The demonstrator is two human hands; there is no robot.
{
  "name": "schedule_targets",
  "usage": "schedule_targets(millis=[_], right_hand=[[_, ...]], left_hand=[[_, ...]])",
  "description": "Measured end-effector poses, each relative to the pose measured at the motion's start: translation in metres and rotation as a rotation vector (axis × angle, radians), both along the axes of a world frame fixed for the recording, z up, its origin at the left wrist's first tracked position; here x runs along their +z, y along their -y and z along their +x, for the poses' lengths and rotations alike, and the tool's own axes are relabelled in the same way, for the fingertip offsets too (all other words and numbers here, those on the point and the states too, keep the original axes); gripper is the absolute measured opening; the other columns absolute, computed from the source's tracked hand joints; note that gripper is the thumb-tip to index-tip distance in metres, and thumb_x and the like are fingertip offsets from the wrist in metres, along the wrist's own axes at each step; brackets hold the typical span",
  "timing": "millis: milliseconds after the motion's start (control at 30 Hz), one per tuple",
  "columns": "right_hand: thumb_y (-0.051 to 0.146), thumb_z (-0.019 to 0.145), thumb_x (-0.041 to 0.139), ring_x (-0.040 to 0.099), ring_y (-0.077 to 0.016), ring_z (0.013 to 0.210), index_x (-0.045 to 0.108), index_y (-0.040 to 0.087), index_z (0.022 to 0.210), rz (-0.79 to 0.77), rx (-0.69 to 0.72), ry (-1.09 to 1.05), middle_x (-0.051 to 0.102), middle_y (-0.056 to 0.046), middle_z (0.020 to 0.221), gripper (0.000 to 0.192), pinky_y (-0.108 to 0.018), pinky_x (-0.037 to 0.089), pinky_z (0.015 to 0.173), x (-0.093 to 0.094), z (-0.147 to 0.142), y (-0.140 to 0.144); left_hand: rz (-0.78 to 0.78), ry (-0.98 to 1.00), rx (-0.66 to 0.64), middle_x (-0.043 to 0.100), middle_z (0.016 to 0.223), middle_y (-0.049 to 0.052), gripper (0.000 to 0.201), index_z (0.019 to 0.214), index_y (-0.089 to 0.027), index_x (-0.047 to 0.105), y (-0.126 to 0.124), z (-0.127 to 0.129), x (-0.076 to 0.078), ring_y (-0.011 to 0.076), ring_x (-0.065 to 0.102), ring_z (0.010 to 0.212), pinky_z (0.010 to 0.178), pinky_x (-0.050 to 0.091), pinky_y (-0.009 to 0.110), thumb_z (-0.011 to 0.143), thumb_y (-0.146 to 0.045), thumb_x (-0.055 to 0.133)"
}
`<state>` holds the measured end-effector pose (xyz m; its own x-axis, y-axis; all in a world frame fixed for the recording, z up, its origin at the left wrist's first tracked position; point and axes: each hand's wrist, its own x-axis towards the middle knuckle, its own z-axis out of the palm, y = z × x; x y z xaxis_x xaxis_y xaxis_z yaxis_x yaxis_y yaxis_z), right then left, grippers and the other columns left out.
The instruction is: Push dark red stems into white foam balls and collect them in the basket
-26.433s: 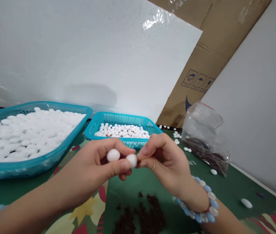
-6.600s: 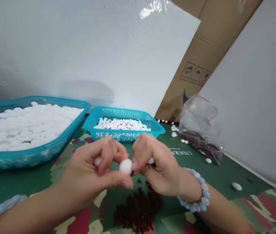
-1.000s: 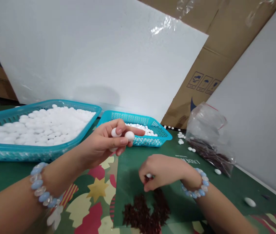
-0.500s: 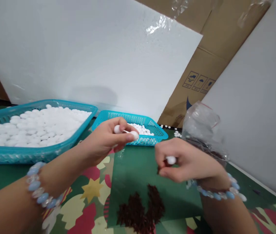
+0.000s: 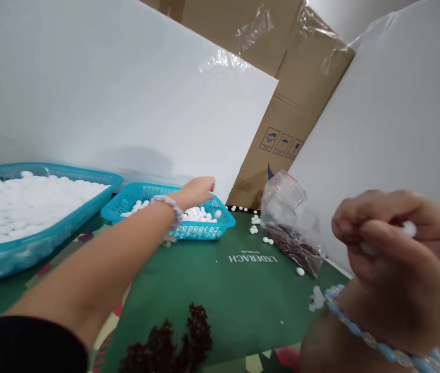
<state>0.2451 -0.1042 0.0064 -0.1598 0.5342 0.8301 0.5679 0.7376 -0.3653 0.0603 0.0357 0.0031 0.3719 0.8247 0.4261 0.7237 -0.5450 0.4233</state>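
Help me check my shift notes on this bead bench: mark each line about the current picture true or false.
1. The left hand is stretched out over the small teal basket. True.
2. The right hand lies flat and open on the mat. False: it is raised near the camera, fingers curled round a small white piece.
3. The large teal tray at the left holds dark brown bits. False: it is full of white pieces; the dark brown pile lies on the green mat.
4. A clear plastic bag sits right of the small basket. True.
5. Both wrists wear bead bracelets. True.
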Motion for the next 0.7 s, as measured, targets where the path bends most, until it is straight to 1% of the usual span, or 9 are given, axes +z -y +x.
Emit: schedule_targets(millis=[67, 133, 233, 333, 433, 533, 567, 633, 700], right_hand=[[0.015, 0.068, 0.039, 0.037, -0.0089, 0.051, 0.037, 0.021, 0.055, 0.015, 0.105, -0.164, 0.045, 0.001, 0.060, 0.014, -0.024, 0.025, 0.044, 0.005, -0.006, -0.005], [0.011, 0.065, 0.041, 0.041, -0.0081, 0.053, 0.040, 0.020, 0.053, -0.003, 0.157, -0.231, 0.050, 0.002, 0.062, 0.016, -0.022, 0.026, 0.044, 0.008, -0.010, -0.011], [0.009, 0.064, 0.042, 0.041, -0.0071, 0.052, 0.040, 0.019, 0.051, -0.008, 0.142, -0.237, 0.052, 0.003, 0.060, 0.016, -0.021, 0.026, 0.045, 0.008, -0.013, -0.020], [0.007, 0.063, 0.042, 0.041, -0.0055, 0.049, 0.038, 0.018, 0.051, -0.049, 0.116, -0.179, 0.051, 0.004, 0.058, 0.016, -0.020, 0.027, 0.044, 0.007, -0.017, -0.028], [0.009, 0.061, 0.041, 0.043, -0.0059, 0.050, 0.035, 0.017, 0.052, -0.113, 0.148, -0.115, 0.048, 0.004, 0.053, 0.014, -0.018, 0.030, 0.045, 0.007, -0.024, -0.037], [0.012, 0.062, 0.039, 0.041, -0.0060, 0.051, 0.037, 0.017, 0.060, -0.232, 0.129, 0.017, 0.045, 0.003, 0.055, 0.006, -0.017, 0.032, 0.046, 0.005, -0.032, -0.054], [0.013, 0.064, 0.037, 0.042, -0.0061, 0.051, 0.040, 0.016, 0.067, -0.298, 0.092, 0.108, 0.046, 0.003, 0.057, 0.005, -0.017, 0.032, 0.046, 0.004, -0.036, -0.062], [0.013, 0.070, 0.031, 0.044, -0.0063, 0.054, 0.043, 0.014, 0.083, -0.466, 0.011, 0.363, 0.049, 0.000, 0.064, 0.018, -0.017, 0.034, 0.048, 0.002, -0.044, -0.079], [0.013, 0.073, 0.029, 0.047, -0.0073, 0.064, 0.044, 0.013, 0.092, -0.594, -0.056, 0.625, 0.052, -0.003, 0.074, 0.024, -0.018, 0.037, 0.056, 0.001, -0.054, -0.098]], left_hand=[[-0.005, -0.022, 0.117, 0.049, 0.088, 0.005, 0.018, 0.079, -0.010, 0.048, -0.001, -0.033, 0.007, 0.0158, 0.045, 0.083, 0.073, 0.035, 0.037, 0.068, -0.023, 0.045], [0.000, -0.002, 0.254, 0.049, 0.090, 0.006, 0.015, 0.074, -0.010, 0.048, 0.006, -0.065, 0.016, 0.0169, 0.044, 0.084, 0.072, 0.034, 0.035, 0.063, -0.022, 0.049], [0.002, 0.079, 0.453, 0.049, 0.094, 0.009, 0.013, 0.065, -0.015, 0.044, 0.028, -0.106, 0.025, 0.0197, 0.045, 0.082, 0.063, 0.036, 0.029, 0.059, -0.026, 0.048], [-0.038, 0.134, 0.575, 0.050, 0.093, 0.011, 0.018, 0.060, -0.016, 0.041, 0.048, -0.135, 0.027, 0.0219, 0.046, 0.075, 0.049, 0.034, 0.027, 0.055, -0.032, 0.048], [-0.049, 0.167, 0.628, 0.052, 0.087, 0.007, 0.020, 0.056, -0.017, 0.040, 0.059, -0.149, 0.026, 0.0206, 0.045, 0.071, 0.044, 0.030, 0.024, 0.053, -0.034, 0.049], [-0.025, 0.136, 0.645, 0.055, 0.078, 0.002, 0.020, 0.052, -0.018, 0.041, 0.063, -0.150, 0.026, 0.0183, 0.046, 0.067, 0.043, 0.028, 0.022, 0.051, -0.036, 0.051], [-0.016, 0.108, 0.645, 0.056, 0.076, 0.001, 0.020, 0.051, -0.018, 0.042, 0.064, -0.148, 0.026, 0.0177, 0.046, 0.066, 0.044, 0.028, 0.022, 0.050, -0.036, 0.052], [-0.002, 0.045, 0.641, 0.057, 0.072, 0.000, 0.020, 0.047, -0.019, 0.040, 0.067, -0.145, 0.027, 0.0169, 0.047, 0.063, 0.047, 0.030, 0.023, 0.048, -0.034, 0.053], [-0.006, -0.004, 0.617, 0.057, 0.071, -0.001, 0.022, 0.045, -0.019, 0.037, 0.070, -0.142, 0.027, 0.0164, 0.048, 0.061, 0.051, 0.031, 0.024, 0.047, -0.033, 0.054]])
